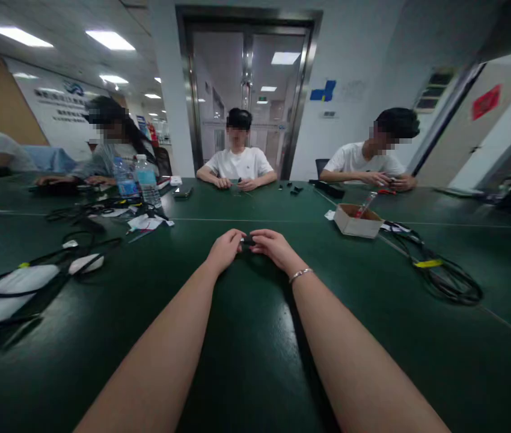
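Both of my arms reach forward over the dark green table (255, 361). My left hand (225, 249) and my right hand (272, 245) meet at the middle of the table, fingers curled. Together they pinch a small dark object (247, 241), too small to name. A silver bracelet (299, 275) sits on my right wrist.
An open cardboard box (357, 220) stands to the right, with a coiled black cable (445, 278) nearer. On the left lie white pouches (16, 282), cables and two water bottles (142, 180). Three people sit across the table, hands on small parts; another sleeve shows at far left.
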`<state>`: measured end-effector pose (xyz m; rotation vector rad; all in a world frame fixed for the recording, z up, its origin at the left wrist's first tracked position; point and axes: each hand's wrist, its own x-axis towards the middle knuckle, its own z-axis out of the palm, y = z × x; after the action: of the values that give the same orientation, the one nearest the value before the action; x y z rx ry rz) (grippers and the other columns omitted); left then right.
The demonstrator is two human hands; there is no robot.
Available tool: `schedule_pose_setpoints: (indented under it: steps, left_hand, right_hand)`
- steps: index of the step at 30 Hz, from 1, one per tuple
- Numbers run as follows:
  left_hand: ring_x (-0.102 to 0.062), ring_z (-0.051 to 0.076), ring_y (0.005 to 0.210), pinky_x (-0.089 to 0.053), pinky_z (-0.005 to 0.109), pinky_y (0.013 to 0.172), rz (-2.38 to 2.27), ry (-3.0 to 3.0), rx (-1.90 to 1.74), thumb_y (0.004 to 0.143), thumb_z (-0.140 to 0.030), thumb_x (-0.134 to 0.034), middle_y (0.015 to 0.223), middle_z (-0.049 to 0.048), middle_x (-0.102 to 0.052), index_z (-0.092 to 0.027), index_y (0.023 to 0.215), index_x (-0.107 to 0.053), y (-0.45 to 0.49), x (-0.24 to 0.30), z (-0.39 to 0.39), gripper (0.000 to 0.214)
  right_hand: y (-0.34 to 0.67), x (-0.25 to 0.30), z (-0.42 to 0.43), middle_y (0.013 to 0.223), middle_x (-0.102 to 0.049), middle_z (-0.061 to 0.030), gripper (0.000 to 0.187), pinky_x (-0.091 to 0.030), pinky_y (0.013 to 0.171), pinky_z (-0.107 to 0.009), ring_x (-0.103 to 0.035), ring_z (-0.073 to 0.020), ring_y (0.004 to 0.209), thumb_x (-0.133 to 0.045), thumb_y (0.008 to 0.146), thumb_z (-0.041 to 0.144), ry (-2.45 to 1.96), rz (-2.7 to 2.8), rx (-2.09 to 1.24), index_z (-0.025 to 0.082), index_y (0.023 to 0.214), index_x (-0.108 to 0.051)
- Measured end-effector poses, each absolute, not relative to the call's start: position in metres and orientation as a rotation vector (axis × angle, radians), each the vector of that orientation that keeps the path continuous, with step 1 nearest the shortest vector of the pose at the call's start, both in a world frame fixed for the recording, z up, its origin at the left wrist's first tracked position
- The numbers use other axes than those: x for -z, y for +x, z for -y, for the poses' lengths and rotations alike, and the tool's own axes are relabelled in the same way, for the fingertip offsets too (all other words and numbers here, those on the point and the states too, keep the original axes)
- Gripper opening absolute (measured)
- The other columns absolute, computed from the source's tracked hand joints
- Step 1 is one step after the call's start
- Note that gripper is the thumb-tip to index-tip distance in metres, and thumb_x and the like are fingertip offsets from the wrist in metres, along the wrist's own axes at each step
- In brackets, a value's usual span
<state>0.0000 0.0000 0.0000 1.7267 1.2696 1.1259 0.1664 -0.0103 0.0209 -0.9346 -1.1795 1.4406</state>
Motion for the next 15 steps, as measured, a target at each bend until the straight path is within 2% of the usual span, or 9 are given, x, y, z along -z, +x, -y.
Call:
schedule_pose_setpoints:
  steps: [5,10,15]
  left_hand:
    - [-0.052,0.012,0.062,-0.040,0.022,0.056,-1.256,1.709,-1.169,0.081,-0.032,-0.046,0.077,0.0006,-0.060,-0.019,0.097,-0.062,0.0006,-0.0009,0.0020,0.026]
    - [-0.051,0.012,0.059,-0.039,0.023,0.055,-1.274,1.722,-1.153,0.083,-0.037,-0.043,0.069,0.0001,-0.057,-0.019,0.097,-0.062,0.0001,-0.0027,0.0033,0.029]
    - [-0.052,0.012,0.061,-0.040,0.023,0.057,-1.246,1.697,-1.151,0.080,-0.029,-0.045,0.070,-0.0004,-0.058,-0.019,0.098,-0.062,0.0002,-0.0057,0.0058,0.026]
  right_hand:
    - [0.1667,-0.0228,0.0108,0.069,-0.065,-0.0037,0.013,-0.056,0.053,-0.016,-0.063,-0.0105,0.054,-0.058,0.078,0.001,-0.935,1.183,-1.450,0.012,0.084,-0.065]
    - [0.1663,-0.0240,0.0114,0.069,-0.065,-0.0040,0.014,-0.055,0.052,-0.016,-0.063,-0.0105,0.055,-0.058,0.079,0.001,-0.943,1.173,-1.456,0.011,0.084,-0.065]
    - [0.1675,-0.0230,0.0104,0.070,-0.065,-0.0041,0.013,-0.055,0.054,-0.016,-0.063,-0.0105,0.056,-0.058,0.079,0.002,-0.945,1.193,-1.451,0.011,0.087,-0.064]
